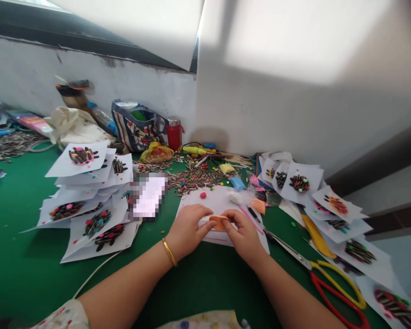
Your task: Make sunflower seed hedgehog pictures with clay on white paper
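Observation:
Both hands meet over white paper (192,197) on the green table. Between their fingertips is a flattened piece of soft orange modelling clay (219,223). My left hand (188,228), with a gold bangle at the wrist, pinches its left side. My right hand (242,235) pinches the right side. A small red clay ball (203,195) lies on the paper beyond my left hand. Near the paper's far right are a white clay lump (234,197), an orange clay lump (259,205) and a blue clay lump (238,183). A thin pink strip (251,219) lies right of my right hand.
Large scissors (310,265) with red and yellow handles lie at right. Stacked papers with seed pictures stand left (96,214) and right (335,214). Striped seeds (188,178) are scattered behind the paper. A red flask (173,135) and a patterned bag (135,128) stand by the wall.

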The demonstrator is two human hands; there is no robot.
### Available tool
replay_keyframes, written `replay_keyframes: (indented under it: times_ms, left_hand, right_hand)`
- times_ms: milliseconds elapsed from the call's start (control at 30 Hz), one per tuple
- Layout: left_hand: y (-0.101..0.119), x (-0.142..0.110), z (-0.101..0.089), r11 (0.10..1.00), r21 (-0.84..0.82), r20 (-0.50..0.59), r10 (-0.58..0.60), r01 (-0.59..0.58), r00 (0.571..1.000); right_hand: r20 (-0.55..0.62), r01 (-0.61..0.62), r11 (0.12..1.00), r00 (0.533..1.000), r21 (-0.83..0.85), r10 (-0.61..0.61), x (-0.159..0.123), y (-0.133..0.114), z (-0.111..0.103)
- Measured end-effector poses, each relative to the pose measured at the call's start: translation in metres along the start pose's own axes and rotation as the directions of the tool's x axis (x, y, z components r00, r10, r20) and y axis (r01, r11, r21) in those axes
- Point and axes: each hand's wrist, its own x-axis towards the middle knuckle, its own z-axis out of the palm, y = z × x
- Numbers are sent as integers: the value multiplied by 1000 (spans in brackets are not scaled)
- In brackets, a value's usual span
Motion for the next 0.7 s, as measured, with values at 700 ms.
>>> replay_keyframes:
  times_ms: [700]
  left_hand:
    - [-22,8,-44,717,610,-146,-317,338,937]
  right_hand:
    - [18,-34,999,999,-28,34,0,-1,1]
